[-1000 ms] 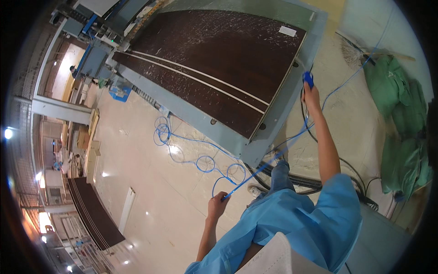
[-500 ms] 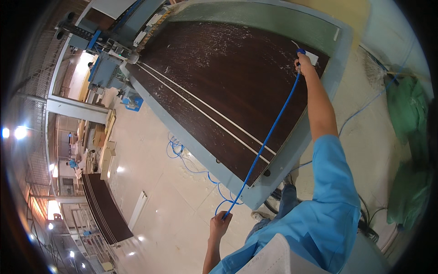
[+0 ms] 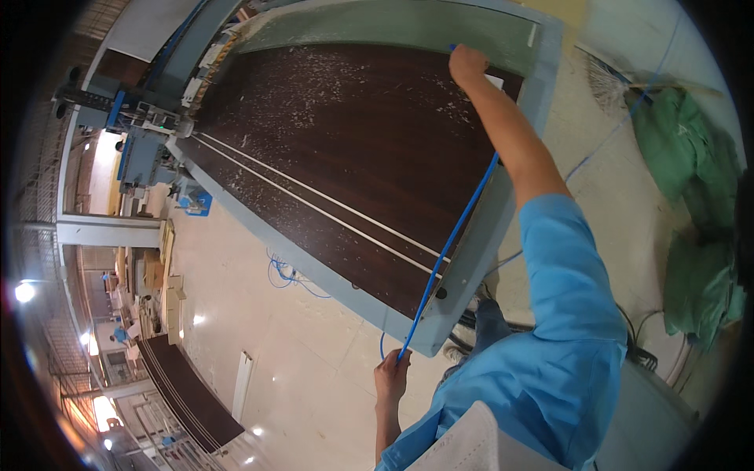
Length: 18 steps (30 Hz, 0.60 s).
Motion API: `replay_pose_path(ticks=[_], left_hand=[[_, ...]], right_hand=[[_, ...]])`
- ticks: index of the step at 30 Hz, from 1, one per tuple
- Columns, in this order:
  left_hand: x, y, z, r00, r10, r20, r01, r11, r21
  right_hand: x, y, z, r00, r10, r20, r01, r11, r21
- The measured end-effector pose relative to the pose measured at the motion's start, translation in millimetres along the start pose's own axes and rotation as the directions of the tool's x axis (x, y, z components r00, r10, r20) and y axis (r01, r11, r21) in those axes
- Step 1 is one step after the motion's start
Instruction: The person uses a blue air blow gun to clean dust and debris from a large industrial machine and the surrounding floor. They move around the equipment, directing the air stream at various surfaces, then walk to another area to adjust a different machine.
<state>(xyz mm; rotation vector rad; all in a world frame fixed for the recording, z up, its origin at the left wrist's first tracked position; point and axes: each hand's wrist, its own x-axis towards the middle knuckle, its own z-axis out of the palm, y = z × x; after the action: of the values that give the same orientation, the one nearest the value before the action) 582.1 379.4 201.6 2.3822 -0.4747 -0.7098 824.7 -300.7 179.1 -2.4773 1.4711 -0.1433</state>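
My right arm reaches across a dark brown board (image 3: 345, 149) scattered with pale chips. At its far right, my right hand (image 3: 470, 67) is closed round an air blow gun (image 3: 453, 48); only a bit of its blue front shows past my fingers. A blue air hose (image 3: 455, 235) runs from under my right forearm down over the board's near edge. Low in the view, my left hand (image 3: 391, 375) is closed on that hose, near the table's front corner. Two pale parallel grooves (image 3: 322, 200) run along the board's left side.
The board lies on a grey-framed machine table (image 3: 542, 102). A cutting-machine head (image 3: 161, 118) stands at its far left end. Coiled blue hose (image 3: 283, 271) lies on the floor at left. Green bags (image 3: 683, 149) and a broom (image 3: 609, 82) are on the right. Another grooved board (image 3: 184, 392) stands lower left.
My right hand has moved left and farther over the board's far edge with the blow gun. My left hand still grips the hose, slightly higher. The whole view has shifted a little.
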Motion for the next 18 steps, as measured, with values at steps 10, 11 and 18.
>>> replay_pose_path(ticks=[10,11,18], left_hand=[[-6.9,-57.2,-0.3,0.986,0.166,0.031,-0.166,0.986,-0.003],[-12.9,-69.4,-6.0,0.992,0.121,0.027,-0.121,0.993,-0.015],[-51.7,-190.5,-61.6,0.993,0.115,0.040,-0.116,0.993,0.036]], right_hand=[[-89.9,200.0,-54.5,0.976,0.144,0.162,-0.177,0.961,0.215],[-115.4,212.3,-53.1,0.962,0.092,0.258,-0.186,0.911,0.368],[-341.0,199.8,-33.8,0.853,-0.039,0.521,-0.349,0.698,0.625]])
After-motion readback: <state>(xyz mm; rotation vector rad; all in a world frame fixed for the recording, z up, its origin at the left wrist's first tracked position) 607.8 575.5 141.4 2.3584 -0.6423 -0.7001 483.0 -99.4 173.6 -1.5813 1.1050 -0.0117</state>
